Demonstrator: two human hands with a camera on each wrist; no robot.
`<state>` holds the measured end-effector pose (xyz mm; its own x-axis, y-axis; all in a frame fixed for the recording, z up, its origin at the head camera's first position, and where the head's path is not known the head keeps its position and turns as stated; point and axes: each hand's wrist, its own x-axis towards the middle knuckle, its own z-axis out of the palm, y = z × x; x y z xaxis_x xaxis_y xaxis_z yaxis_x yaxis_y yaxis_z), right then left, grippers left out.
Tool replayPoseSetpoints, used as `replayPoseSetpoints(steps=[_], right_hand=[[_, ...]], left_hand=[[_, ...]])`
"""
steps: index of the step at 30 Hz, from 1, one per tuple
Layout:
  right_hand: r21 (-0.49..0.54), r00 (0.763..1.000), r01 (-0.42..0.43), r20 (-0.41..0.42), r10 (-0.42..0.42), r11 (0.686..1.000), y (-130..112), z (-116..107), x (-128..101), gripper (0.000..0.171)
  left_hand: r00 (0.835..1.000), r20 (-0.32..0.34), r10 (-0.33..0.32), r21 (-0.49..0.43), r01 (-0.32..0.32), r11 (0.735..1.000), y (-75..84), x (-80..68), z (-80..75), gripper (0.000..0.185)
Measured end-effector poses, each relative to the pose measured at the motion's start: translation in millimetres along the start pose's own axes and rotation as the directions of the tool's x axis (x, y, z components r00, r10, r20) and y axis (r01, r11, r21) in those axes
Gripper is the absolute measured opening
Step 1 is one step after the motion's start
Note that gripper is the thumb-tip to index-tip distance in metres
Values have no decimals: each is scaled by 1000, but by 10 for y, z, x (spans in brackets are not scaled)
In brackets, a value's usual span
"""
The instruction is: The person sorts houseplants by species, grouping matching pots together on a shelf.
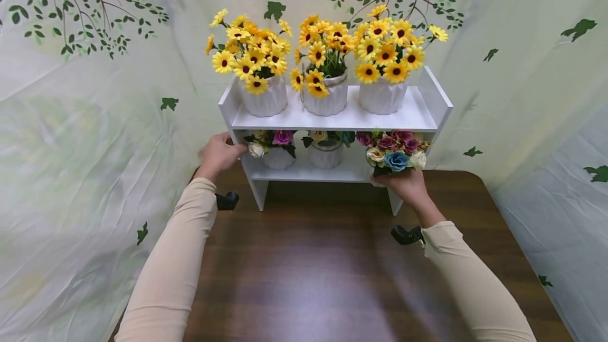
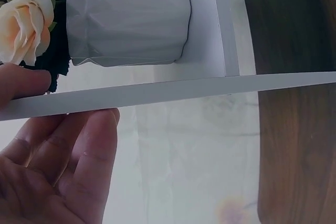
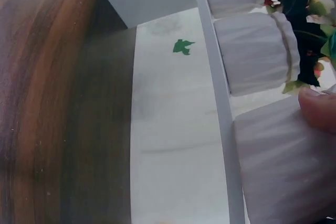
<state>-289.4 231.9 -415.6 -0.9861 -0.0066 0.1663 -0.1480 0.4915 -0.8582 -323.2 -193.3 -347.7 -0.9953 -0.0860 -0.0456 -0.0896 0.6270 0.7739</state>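
A white two-tier shelf stands on the table. My left hand grips the edge of its left side panel, thumb on the inner face and fingers on the outer. At the right end of the lower tier, my right hand holds a potted bouquet of purple, blue and cream flowers. In the right wrist view its white pot overhangs the shelf's front edge, with my thumb against its side. Two more flower pots, left and middle, sit on that tier.
Three white pots of yellow daisy-like flowers, left, middle and right, line the top tier. The brown wooden table extends in front. Behind hangs a pale leaf-print curtain.
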Motion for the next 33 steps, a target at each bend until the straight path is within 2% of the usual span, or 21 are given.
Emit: replayPoseSetpoints(steps=[4, 8, 16, 21, 26, 30, 33], right_hand=[[-65, 998, -48, 29, 50, 997, -23, 34, 88, 86], [-33, 993, -110, 37, 111, 993, -39, 75, 177, 75], [1, 994, -98, 42, 98, 995, 8, 129, 333, 69], [14, 993, -101, 64, 100, 995, 57, 143, 392, 73], [37, 994, -105, 41, 104, 994, 100, 114, 383, 79], [5, 990, -139, 16, 139, 990, 109, 86, 311, 79], [-42, 985, -174, -11, 174, 984, 85, 73, 170, 84]], left_hand=[[1000, -1, -11, -12, 11, 1000, -10, -5, -14, 47], [1000, 1, -17, -10, 17, 1000, -30, 3, -12, 47], [1000, 4, -18, -17, 18, 1000, -39, 18, -1, 49], [1000, 3, -16, -16, 16, 1000, -54, 15, 19, 47], [1000, 19, -14, -56, 15, 998, -33, 39, 73, 49], [1000, 13, -15, -73, 15, 997, -15, 63, 113, 50], [1000, 11, -12, -59, 13, 998, -6, 69, 126, 49]])
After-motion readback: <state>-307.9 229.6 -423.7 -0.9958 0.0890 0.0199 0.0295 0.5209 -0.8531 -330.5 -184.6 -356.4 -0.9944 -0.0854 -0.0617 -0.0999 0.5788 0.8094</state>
